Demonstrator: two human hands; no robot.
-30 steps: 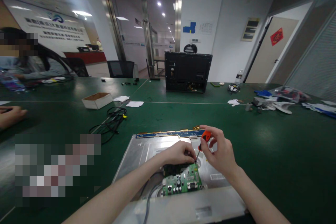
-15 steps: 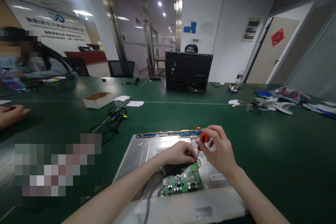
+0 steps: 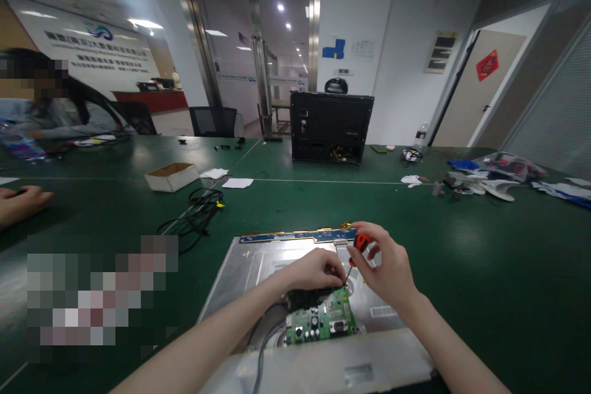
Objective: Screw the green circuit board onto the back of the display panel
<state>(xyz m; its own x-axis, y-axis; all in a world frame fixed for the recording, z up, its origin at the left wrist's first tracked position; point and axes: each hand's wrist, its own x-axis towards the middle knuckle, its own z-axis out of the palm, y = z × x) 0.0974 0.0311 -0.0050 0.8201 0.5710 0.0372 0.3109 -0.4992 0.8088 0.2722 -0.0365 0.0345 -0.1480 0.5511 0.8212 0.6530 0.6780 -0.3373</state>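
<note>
A red and black screwdriver (image 3: 360, 242) is held in the fingers of my right hand (image 3: 386, 265), its shaft slanting down to the upper corner of a green circuit board (image 3: 323, 319). Beside the tip, my left hand (image 3: 318, 269) has its fingertips pinched together at that corner; what they hold, if anything, is too small to make out. The board lies on a silvery metal panel (image 3: 240, 277), which has a blue strip board (image 3: 295, 236) along its far edge. A grey cable (image 3: 262, 351) runs over the panel's near part.
Black cables (image 3: 203, 212) and an open box (image 3: 172, 176) lie to the left on the green table (image 3: 498, 271). A black monitor casing (image 3: 331, 126) stands at the back. Another person's hand (image 3: 25, 203) rests at the far left; bags and parts (image 3: 503, 166) lie right.
The screwdriver's handle has tilted slightly to the right, and the fingers of my right hand have shifted around it. My left hand stays in place.
</note>
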